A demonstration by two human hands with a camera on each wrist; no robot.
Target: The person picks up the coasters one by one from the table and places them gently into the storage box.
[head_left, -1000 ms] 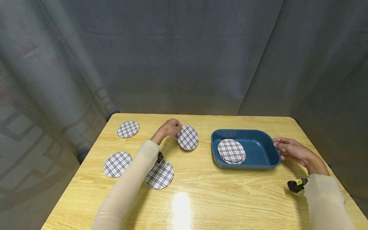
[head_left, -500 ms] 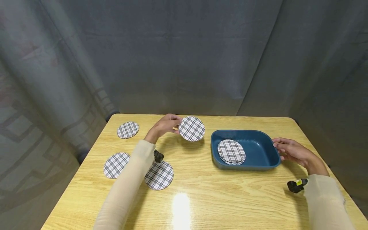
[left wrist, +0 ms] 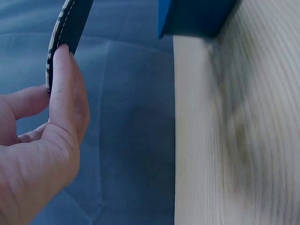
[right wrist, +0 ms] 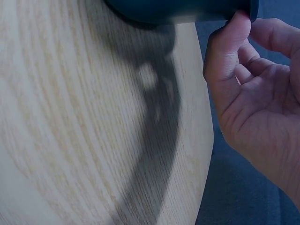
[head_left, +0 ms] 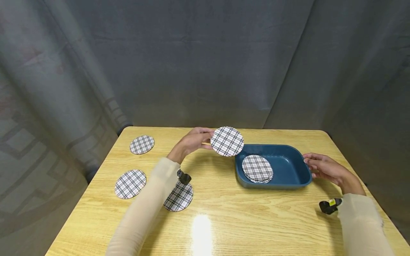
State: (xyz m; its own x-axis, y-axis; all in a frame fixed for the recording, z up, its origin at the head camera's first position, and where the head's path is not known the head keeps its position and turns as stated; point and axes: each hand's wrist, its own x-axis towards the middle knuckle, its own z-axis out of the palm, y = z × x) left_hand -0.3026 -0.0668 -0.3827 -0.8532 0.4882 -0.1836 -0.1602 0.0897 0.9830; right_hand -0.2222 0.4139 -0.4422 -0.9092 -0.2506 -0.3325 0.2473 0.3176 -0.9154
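My left hand (head_left: pixel 193 139) pinches a round plaid coaster (head_left: pixel 227 141) by its left edge, thumb on one face and fingers on the other. That coaster is raised above the table, and its right side overlaps the near-left corner of a deep blue baking dish (head_left: pixel 289 172) in the head view. The left wrist view shows the coaster's dark back (left wrist: pixel 80 23) and stitched edge. Inside the dish, at its left end, lie stacked plaid coasters (head_left: pixel 257 167). My right hand (head_left: pixel 325 168) pinches the dish's right rim between thumb and forefinger, as the right wrist view shows.
On the left of the wooden table (head_left: pixel 237 220) lie more plaid coasters: one at the back (head_left: pixel 142 144), one nearer (head_left: pixel 130 184) and one partly hidden (head_left: pixel 179 197) by the left wrist camera. Behind the table's far edge hangs a grey curtain (head_left: pixel 198 71).
My left hand has lifted the coaster and carried it rightward to the dish, turning its plaid face more toward the head camera. The right hand and the dish stay put.
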